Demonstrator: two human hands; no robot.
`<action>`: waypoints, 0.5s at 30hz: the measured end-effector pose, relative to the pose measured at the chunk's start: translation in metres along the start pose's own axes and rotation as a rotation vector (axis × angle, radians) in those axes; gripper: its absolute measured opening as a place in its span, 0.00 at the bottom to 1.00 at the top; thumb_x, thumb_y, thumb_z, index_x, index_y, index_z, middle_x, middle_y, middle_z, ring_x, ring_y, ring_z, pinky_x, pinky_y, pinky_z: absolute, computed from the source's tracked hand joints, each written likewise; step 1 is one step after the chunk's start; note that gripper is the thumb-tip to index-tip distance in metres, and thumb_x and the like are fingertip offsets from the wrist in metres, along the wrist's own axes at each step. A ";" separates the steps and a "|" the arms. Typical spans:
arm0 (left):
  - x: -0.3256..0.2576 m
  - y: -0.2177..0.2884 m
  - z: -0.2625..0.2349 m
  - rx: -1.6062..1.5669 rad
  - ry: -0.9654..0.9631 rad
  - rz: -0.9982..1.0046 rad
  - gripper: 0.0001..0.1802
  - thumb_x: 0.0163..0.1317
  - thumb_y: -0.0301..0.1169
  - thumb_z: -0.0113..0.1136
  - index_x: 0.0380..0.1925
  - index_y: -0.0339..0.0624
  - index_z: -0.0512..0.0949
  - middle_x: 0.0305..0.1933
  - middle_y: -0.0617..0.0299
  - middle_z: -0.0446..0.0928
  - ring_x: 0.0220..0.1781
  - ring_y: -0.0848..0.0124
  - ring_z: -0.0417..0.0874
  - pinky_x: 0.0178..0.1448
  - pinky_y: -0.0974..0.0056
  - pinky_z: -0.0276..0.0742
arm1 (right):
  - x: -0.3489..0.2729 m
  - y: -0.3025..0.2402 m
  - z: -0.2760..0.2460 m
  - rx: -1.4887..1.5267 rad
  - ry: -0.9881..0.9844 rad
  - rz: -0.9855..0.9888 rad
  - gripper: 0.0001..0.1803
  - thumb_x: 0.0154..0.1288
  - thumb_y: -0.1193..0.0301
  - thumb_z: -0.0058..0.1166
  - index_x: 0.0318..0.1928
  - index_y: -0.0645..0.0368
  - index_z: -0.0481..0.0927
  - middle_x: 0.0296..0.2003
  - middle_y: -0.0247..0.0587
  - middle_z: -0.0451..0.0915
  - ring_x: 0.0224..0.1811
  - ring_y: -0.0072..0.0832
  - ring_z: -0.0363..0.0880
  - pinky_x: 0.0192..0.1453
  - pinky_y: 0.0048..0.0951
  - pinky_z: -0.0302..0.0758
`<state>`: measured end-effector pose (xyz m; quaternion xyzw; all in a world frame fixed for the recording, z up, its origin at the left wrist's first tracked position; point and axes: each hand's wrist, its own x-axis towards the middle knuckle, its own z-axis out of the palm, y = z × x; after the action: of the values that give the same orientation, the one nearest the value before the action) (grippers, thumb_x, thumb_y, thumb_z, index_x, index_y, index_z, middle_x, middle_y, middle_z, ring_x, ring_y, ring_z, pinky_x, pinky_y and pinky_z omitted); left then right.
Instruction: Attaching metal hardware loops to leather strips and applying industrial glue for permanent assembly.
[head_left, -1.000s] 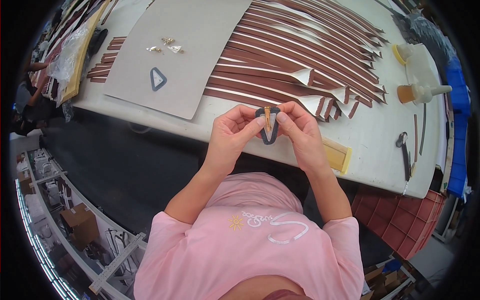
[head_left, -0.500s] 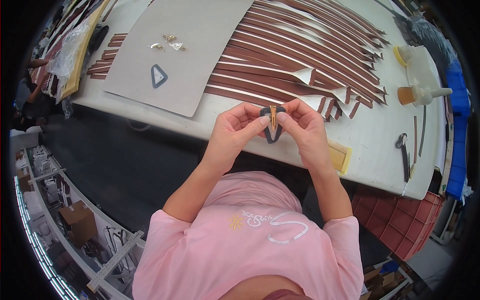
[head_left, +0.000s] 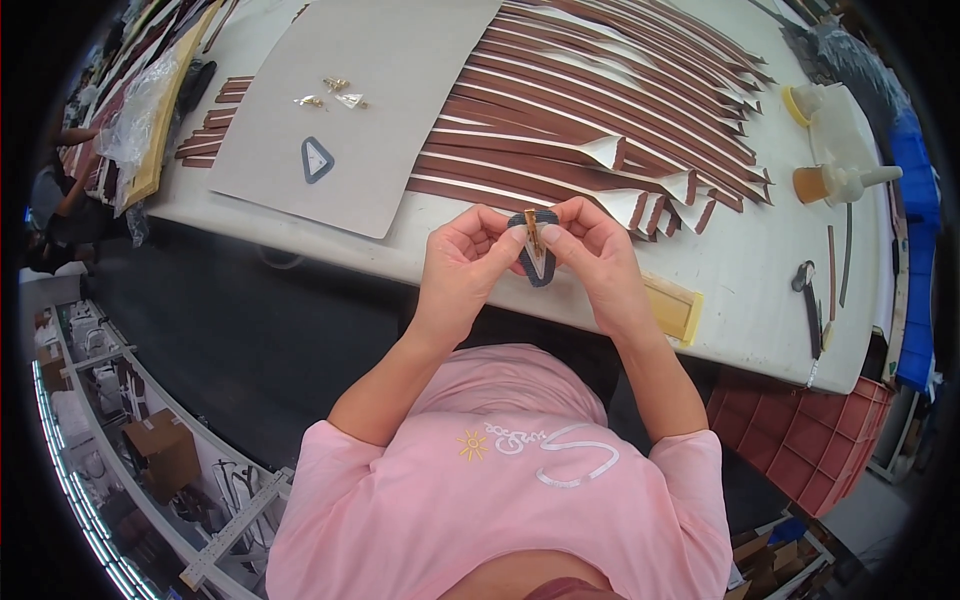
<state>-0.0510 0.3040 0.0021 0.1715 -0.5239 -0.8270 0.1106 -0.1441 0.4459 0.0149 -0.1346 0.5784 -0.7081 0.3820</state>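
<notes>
My left hand point(head_left: 466, 258) and my right hand point(head_left: 600, 262) meet over the table's near edge. Between them they pinch a dark blue-grey triangular patch point(head_left: 538, 274) with a pale centre. A narrow gold metal clip point(head_left: 532, 228) lies along its middle, under my two thumbs. The fingers behind the patch are partly hidden. A similar triangular patch point(head_left: 317, 160), dark-rimmed and pale inside, rests on a large grey sheet point(head_left: 270, 195) to the left. Farther back on that sheet are several small gold metal pieces point(head_left: 336, 84), some with bits of clear plastic.
Many brown strips with white backing point(head_left: 545, 175) cover the table's far middle. At right stand a bottle with a pointed nozzle point(head_left: 848, 184) and a black-handled tool point(head_left: 810, 312). A yellow-edged frame point(head_left: 672, 308) lies near my right wrist; a red crate point(head_left: 800, 440) stands below.
Both hands have shifted slightly left with the patch. More of its pale centre shows now, and the gold clip leans a little more to the left at its top.
</notes>
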 end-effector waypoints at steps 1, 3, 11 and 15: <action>0.001 0.000 -0.001 0.002 -0.004 0.000 0.04 0.66 0.26 0.61 0.34 0.37 0.78 0.35 0.63 0.81 0.34 0.79 0.80 0.41 0.71 0.79 | 0.000 0.001 0.001 0.002 0.003 -0.003 0.07 0.69 0.70 0.58 0.42 0.58 0.76 0.37 0.29 0.79 0.39 0.13 0.73 0.47 0.19 0.70; 0.002 -0.001 -0.005 -0.029 -0.012 0.031 0.05 0.67 0.26 0.61 0.37 0.36 0.79 0.36 0.63 0.82 0.38 0.79 0.80 0.44 0.72 0.78 | 0.000 0.004 0.002 -0.023 -0.004 -0.046 0.06 0.67 0.73 0.60 0.40 0.58 0.75 0.36 0.29 0.78 0.39 0.13 0.73 0.47 0.19 0.71; 0.002 -0.006 0.000 -0.142 0.007 0.016 0.07 0.69 0.28 0.59 0.42 0.36 0.80 0.43 0.61 0.83 0.42 0.77 0.81 0.49 0.69 0.77 | -0.001 -0.010 0.008 -0.351 0.098 -0.260 0.08 0.60 0.75 0.62 0.33 0.61 0.75 0.29 0.31 0.78 0.31 0.17 0.74 0.38 0.21 0.72; 0.001 -0.006 0.001 -0.212 -0.023 0.002 0.10 0.69 0.28 0.59 0.47 0.36 0.79 0.44 0.61 0.83 0.44 0.76 0.81 0.50 0.68 0.78 | -0.005 -0.018 0.010 -0.557 0.133 -0.343 0.07 0.59 0.76 0.62 0.31 0.62 0.75 0.26 0.29 0.76 0.32 0.16 0.73 0.38 0.21 0.70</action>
<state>-0.0522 0.3068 -0.0036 0.1490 -0.4349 -0.8795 0.1230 -0.1416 0.4431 0.0354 -0.2827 0.7422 -0.5842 0.1670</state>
